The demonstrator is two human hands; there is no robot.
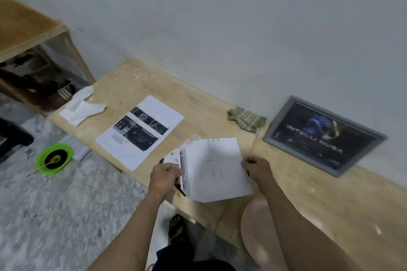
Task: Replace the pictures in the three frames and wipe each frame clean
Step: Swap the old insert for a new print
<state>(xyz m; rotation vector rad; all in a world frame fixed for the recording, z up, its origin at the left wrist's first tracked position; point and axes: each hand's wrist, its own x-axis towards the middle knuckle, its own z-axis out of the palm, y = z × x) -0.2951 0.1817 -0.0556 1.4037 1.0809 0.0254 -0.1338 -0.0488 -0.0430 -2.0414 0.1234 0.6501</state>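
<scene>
One grey frame (pixel 323 135) leans against the wall, picture fitted. Left hand (pixel 164 177) and right hand (pixel 256 168) pinch a white sheet (pixel 217 169) over the workbench (pixel 198 103). Printed picture (pixel 139 132) and checked cloth (pixel 246 119) lie unused; other frames unseen.

Grey frame (pixel 326 136) with dark picture leans against the wall; green checked cloth (pixel 246 119) just left of it; printed sheet (pixel 141 132) lies flat, farther left.
</scene>
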